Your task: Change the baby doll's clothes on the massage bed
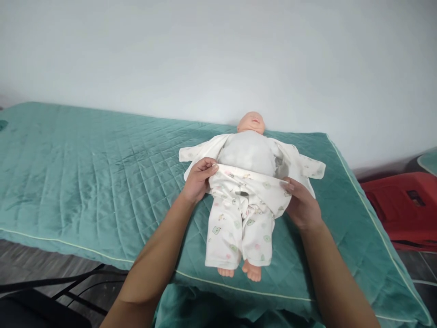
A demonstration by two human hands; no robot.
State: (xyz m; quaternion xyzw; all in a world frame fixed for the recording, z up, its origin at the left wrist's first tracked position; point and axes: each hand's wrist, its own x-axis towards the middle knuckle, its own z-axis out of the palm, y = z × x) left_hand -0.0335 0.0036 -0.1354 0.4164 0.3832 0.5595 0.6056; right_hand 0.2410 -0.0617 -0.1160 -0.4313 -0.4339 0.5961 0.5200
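Observation:
A baby doll [251,148] lies on its back on the green quilted bedcover [85,182], head toward the wall and bare feet toward me. Its white patterned jacket [201,150] is spread open around the pale torso, sleeves out to both sides. White printed baby pants [223,232] cover its legs. My left hand [200,179] pinches the waistband at its left end. At the other end my right hand [303,200] grips the same waistband, its fingers partly behind the cloth. The waistband is stretched wide between both hands across the doll's belly.
A plain pale wall [170,59] runs behind the bed. Beyond the bed's right edge stands a red plastic chair or stool [406,209]. Dark metal bars [82,278] and a black object [41,312] are at the lower left, over the grey floor [23,257].

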